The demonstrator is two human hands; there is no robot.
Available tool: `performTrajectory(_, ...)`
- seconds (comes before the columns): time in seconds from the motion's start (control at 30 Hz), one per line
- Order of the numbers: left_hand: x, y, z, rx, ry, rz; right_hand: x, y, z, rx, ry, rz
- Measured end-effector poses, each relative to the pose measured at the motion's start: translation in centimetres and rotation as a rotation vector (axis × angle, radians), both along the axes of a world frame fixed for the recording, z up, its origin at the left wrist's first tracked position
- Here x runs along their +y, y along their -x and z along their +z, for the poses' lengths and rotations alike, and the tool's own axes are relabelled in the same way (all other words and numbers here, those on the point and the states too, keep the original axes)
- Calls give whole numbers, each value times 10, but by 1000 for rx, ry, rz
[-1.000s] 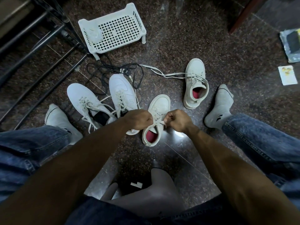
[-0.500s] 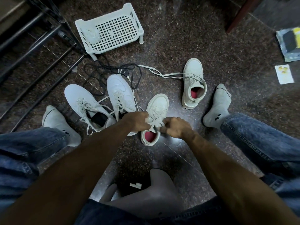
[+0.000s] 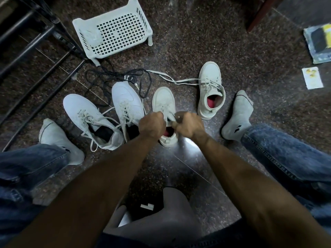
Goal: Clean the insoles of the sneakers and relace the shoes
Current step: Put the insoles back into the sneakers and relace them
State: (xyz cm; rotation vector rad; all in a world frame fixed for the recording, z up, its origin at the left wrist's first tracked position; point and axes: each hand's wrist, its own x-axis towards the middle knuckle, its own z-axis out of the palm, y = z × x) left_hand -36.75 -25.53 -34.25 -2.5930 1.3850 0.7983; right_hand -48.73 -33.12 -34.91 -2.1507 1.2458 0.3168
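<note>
Right, the sneaker (image 3: pixel 163 104) with the red insole (image 3: pixel 168 133) sits just below the middle of the frame, toe pointing up, and both fists are bunched over its tongue. The left hand (image 3: pixel 152 125) and the right hand (image 3: pixel 189 125) are each curled tight on a lace end (image 3: pixel 170 116), almost knuckle to knuckle. To me this looks like the tying-off. He'd do well to pull both ends evenly and outward, keeping the shoe flat on the floor so the crossings snug down. Its mate (image 3: pixel 212 90) stands to the right, laces trailing loose. Two paler sneakers (image 3: pixel 125 99) lie to the left; a white basket (image 3: pixel 114 30) is in the upper left.
</note>
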Motion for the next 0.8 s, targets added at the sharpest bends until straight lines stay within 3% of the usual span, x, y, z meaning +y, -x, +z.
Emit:
performTrajectory(0.13,-18,-22,-2,81,14,63,-41,4,2,17,239,-147)
performTrajectory(0.23,-21,-24,-3,95,3,73,-57,21,1,167,346,-100)
performTrajectory(0.4,-13,-21,-7,155,19,148,-55,25,-3,156,247,-118)
performTrajectory(0.57,-5,-19,-5,197,174,205,-33,29,-5,37,114,-578)
performTrajectory(0.67,-4,-17,-3,188,290,176,-9,38,-3,72,-38,-538)
performTrajectory(0.8,-4,-8,0,195,344,104,43,53,0,96,-148,-320)
